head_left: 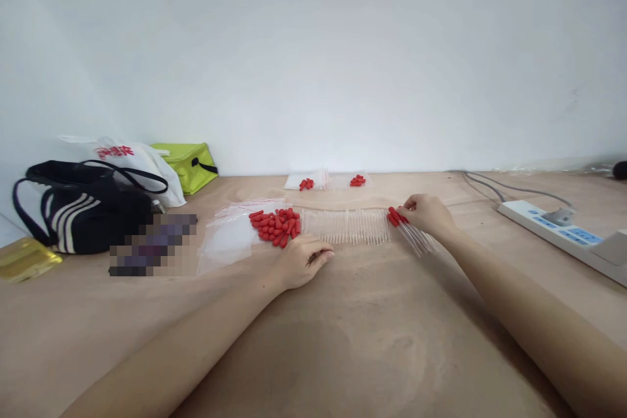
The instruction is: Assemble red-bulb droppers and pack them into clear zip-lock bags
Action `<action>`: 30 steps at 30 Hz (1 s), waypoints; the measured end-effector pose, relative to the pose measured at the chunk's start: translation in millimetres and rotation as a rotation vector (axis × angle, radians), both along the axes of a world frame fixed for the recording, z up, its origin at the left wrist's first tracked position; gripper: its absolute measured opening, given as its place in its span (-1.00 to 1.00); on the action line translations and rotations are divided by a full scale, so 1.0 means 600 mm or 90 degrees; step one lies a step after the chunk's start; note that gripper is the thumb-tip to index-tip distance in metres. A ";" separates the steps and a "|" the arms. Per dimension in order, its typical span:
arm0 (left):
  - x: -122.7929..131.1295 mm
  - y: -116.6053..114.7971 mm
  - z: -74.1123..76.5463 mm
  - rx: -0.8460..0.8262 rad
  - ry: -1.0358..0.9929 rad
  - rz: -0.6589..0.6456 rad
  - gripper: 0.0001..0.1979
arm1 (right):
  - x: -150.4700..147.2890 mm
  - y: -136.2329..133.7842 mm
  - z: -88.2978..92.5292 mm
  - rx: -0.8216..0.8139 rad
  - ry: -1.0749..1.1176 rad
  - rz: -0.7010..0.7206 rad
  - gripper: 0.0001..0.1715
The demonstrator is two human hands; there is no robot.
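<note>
My right hand (425, 212) has its fingers closed at the red bulb end of a dropper, beside several assembled glass droppers (415, 237) with red rubber bulbs. Those droppers lie slanted, close together. My left hand (302, 261) rests on the table with thumb and fingers drawn together; whether anything small is between them cannot be seen. Just behind it sits a pile of loose red rubber bulbs (275, 225). Between my hands a row of bare glass tubes (345, 226) lies side by side.
Clear zip bags (228, 235) lie left of the bulbs. Two bags with red-bulbed droppers (306, 184) are by the wall. A black bag (93, 209), a white plastic bag (161, 176) and a green box bag (189, 166) stand left. A power strip (563, 232) lies right.
</note>
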State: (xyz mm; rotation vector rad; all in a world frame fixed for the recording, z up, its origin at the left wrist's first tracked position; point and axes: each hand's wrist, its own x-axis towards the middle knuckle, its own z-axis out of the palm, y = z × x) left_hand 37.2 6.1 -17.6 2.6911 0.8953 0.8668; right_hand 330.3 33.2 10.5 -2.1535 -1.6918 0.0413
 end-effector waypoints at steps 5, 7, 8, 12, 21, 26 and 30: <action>-0.002 0.002 0.001 -0.004 0.013 0.004 -0.81 | -0.041 -0.006 -0.012 -0.070 -0.040 0.054 -0.77; -0.001 0.002 0.001 -0.002 0.016 0.004 -0.81 | -0.050 -0.005 -0.018 -0.108 -0.083 0.043 -0.74; -0.001 0.001 0.000 0.002 0.017 0.003 -0.81 | -0.052 -0.004 -0.020 -0.126 -0.099 0.038 -0.72; 0.002 -0.004 0.001 0.051 0.031 0.041 -0.82 | -0.057 -0.004 -0.020 -0.166 -0.113 0.024 -0.67; -0.034 0.033 0.033 0.148 0.081 0.503 -0.85 | -0.059 -0.007 -0.026 -0.143 -0.076 0.015 -0.72; -0.054 0.051 0.035 0.106 0.112 0.557 -0.75 | -0.055 -0.008 -0.031 -0.118 -0.065 0.031 -0.76; -0.052 0.052 0.030 0.103 0.111 0.556 -0.76 | -0.058 -0.012 -0.026 -0.081 -0.061 0.032 -0.71</action>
